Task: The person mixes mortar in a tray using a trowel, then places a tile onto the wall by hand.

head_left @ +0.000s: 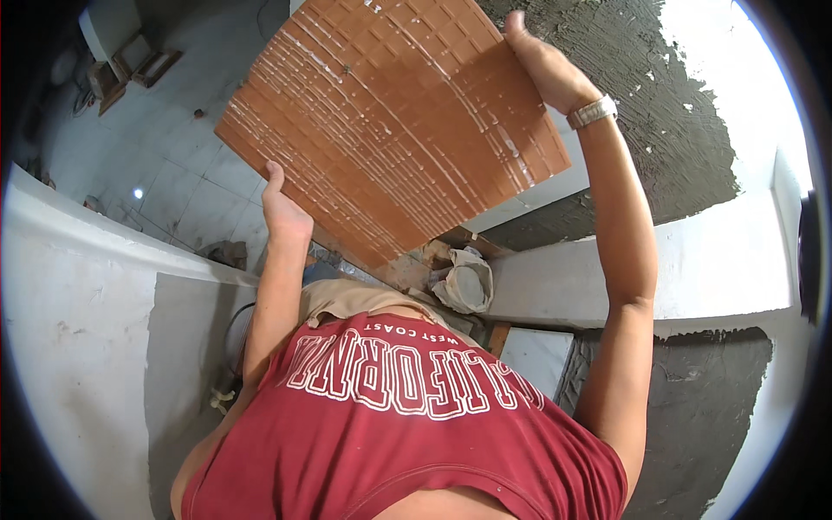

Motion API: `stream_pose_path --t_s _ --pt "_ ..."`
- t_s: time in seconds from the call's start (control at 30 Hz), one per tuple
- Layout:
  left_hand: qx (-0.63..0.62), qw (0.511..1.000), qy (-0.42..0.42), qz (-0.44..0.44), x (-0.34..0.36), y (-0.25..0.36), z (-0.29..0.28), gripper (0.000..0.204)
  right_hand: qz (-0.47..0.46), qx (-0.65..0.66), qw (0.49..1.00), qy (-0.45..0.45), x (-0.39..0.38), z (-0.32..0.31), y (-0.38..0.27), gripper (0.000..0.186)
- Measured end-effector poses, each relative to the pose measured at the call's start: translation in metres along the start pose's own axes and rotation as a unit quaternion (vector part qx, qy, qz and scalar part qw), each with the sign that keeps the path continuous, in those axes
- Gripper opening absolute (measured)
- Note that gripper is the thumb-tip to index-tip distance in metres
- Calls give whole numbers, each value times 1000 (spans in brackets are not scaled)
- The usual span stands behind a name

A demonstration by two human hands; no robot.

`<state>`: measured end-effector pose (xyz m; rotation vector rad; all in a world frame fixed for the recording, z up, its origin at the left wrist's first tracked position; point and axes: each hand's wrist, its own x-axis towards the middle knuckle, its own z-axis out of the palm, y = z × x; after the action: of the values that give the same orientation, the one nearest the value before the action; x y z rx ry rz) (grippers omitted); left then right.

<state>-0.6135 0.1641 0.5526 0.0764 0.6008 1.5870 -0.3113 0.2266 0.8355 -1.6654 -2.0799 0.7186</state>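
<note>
A large reddish-brown tile (390,113) is held up in front of me, its ribbed back facing me with thin whitish streaks across it. My left hand (284,208) grips its lower left edge, thumb up on the near face and fingers hidden behind. At the upper right edge, my right hand (550,69) holds the tile, with a watch (593,113) on the wrist; those fingers are mostly hidden too. Just beyond the right hand, combed grey mortar (667,130) covers part of the wall.
A whitish bucket or bag (466,282) stands below the tile. Pale floor tiles (186,195) spread out at left, with wooden frames (139,69) farther back. White ledges flank me, and another grey mortar patch (702,407) lies at lower right.
</note>
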Motion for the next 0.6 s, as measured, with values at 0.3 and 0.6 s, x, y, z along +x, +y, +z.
stream_pose_path --t_s 0.3,0.6 --pt "197 964 -60 167 27 107 99 51 -23 338 936 95 -48 70 98 30" --pt "464 792 -231 324 5 131 224 37 17 535 816 217 -90 191 136 30"
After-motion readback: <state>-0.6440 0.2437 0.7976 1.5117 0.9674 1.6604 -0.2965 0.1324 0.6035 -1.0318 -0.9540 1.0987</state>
